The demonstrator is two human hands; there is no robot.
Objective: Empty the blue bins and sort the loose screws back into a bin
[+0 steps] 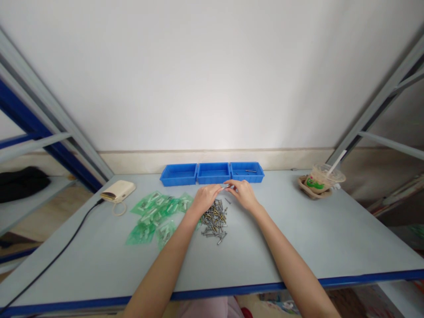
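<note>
My left hand [206, 194] and my right hand [244, 192] meet above the middle of the table, fingertips pinched on a small, light-coloured screw-like piece [225, 186]. Its exact kind is too small to make out. Just below them lies a heap of loose metal screws [214, 220], grey and brass-coloured, with one single screw [228, 201] off to its right. Left of my left hand are several green plastic bags [155, 214] with small whitish and metal parts inside. Behind the hands stand three blue bins; the right bin [247, 178] holds a few screws.
The left bin [179, 180] and middle bin [213, 179] stand beside the right one, near the wall. A cream power bank [118, 190] with a black cable [62, 249] is at the left. At the right, a drink cup [318, 179] with a straw sits in a brown holder [313, 193].
</note>
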